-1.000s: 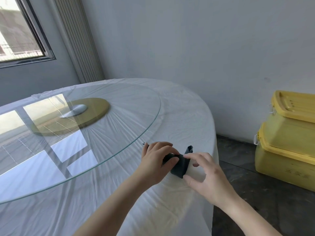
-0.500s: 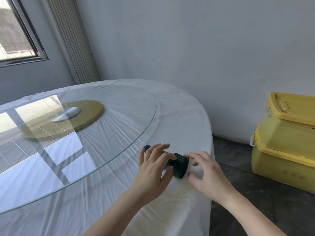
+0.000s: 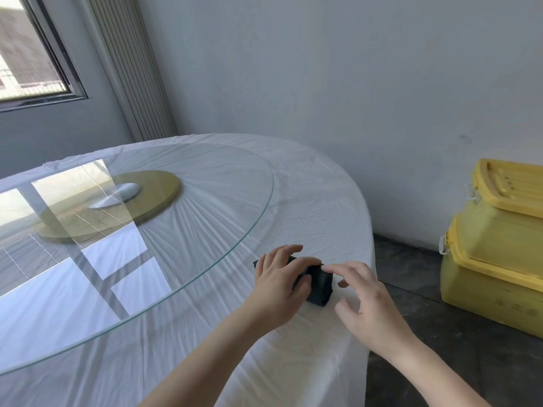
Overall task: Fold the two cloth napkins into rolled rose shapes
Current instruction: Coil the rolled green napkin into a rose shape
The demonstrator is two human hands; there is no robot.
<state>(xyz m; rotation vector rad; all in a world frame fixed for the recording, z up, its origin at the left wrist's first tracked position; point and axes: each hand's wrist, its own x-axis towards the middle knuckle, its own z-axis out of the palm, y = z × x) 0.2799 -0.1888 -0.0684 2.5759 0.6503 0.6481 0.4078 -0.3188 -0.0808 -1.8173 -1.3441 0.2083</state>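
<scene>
Both forearms are cut off at the bottom edge; the left hand (image 3: 280, 284) curls over and grips the dark rolled napkin (image 3: 321, 286) at lower centre-right, hiding most of it, so only its right end and a sliver at left show. The right hand (image 3: 368, 306) is loose with fingers spread, index tip touching the napkin's top, grasping nothing. The napkin lies on the white tablecloth (image 3: 308, 201) just outside the glass turntable (image 3: 205, 207) rim; yellow bins (image 3: 499, 259) at right and window (image 3: 29, 54) at upper left are cropped.
</scene>
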